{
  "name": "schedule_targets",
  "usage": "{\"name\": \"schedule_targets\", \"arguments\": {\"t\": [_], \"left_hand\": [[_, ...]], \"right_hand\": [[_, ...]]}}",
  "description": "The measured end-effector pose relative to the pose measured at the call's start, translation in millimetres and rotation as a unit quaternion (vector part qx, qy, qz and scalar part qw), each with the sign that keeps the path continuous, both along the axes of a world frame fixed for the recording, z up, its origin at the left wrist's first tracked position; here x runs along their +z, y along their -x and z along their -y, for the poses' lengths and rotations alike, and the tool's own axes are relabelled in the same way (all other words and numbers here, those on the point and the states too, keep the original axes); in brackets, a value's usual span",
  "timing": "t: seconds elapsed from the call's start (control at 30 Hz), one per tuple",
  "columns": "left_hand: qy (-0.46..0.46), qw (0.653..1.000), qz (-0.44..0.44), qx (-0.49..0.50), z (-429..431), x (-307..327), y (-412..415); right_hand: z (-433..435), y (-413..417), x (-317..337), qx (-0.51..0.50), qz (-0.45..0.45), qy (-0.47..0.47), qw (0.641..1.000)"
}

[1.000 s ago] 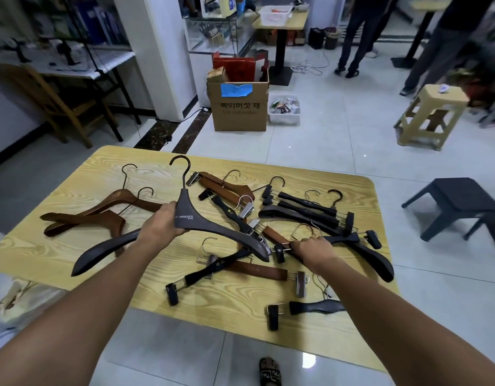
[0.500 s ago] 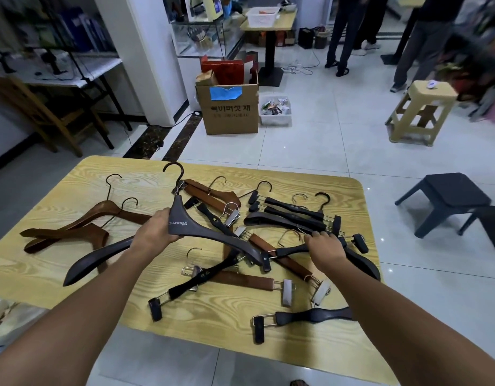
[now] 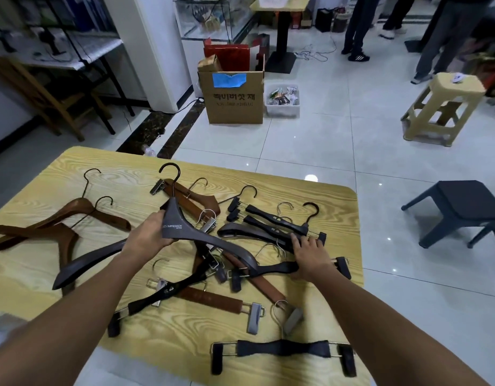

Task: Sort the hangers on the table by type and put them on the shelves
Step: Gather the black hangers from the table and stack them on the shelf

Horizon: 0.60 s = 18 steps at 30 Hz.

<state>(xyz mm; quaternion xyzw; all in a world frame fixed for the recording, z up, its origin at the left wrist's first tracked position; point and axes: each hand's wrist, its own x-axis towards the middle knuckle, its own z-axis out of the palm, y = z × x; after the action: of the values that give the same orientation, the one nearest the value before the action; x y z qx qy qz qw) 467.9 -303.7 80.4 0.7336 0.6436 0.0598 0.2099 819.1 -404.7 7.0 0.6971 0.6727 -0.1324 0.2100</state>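
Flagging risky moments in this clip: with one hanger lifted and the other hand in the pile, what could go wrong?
1. The right hand reaches into overlapping clip hangers; hooks may snag and drag neighbours.
2. The black clip hanger lies at the table edge and could get knocked off.
3. The dark hanger in the left hand may catch others.

A shop floor or showroom used as a work area: glossy white floor tiles, a glass display case at the far side, an open cardboard box of stock, plastic stools on the right, and a worktop spread with clothes hangers.
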Motion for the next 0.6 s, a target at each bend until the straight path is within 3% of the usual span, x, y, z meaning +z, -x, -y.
{"name": "schedule_targets", "arguments": {"t": [0.2, 0.37, 0.6], "left_hand": [[-0.001, 1.000, -0.006, 0.023, -7, -3, -12], [0.011, 0.999, 0.003, 0.031, -10, -1, -15], [-0.016, 0.999, 0.018, 0.043, -13, 12, -15]], "right_hand": [[-17, -7, -8, 0.043, 0.008, -0.002, 0.999], [-19, -11, -10, 0.050, -0.073, -0.012, 0.996], [-35, -11, 5, 0.091, -0.099, -0.077, 0.988]]}}
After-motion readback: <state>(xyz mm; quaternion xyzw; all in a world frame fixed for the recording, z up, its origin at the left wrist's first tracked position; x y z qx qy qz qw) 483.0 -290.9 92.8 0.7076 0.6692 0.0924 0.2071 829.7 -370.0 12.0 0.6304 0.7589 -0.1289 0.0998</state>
